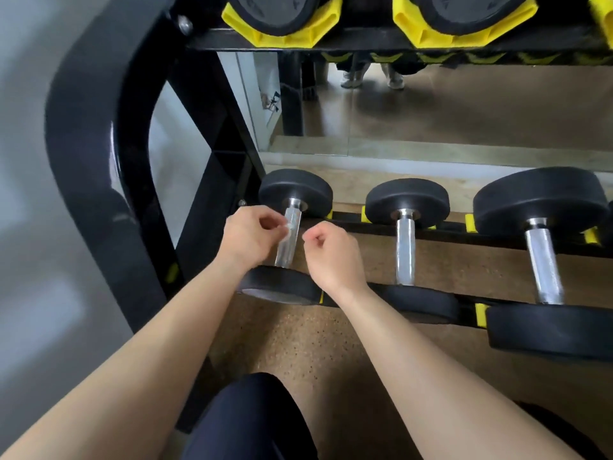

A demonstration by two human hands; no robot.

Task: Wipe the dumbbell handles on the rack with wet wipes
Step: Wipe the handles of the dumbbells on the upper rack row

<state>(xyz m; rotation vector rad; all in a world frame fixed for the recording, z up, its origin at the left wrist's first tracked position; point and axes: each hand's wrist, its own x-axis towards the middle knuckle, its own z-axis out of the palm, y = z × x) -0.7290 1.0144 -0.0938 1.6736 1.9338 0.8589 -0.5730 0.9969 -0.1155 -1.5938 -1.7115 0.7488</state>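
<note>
White wipe [287, 230] pinched by left hand [250, 235] at chrome handle [286, 252]; right hand [331, 255] fisted, empty.

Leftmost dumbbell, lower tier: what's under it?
Rack rails carry its heads; speckled floor shows between them. Left hand, pinching a wipe, and right hand cover most beneath the handle.

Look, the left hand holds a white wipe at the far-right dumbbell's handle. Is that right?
No. The head view shows the left hand holds the white wipe at the far-left dumbbell's handle, not the far-right one's.
</note>
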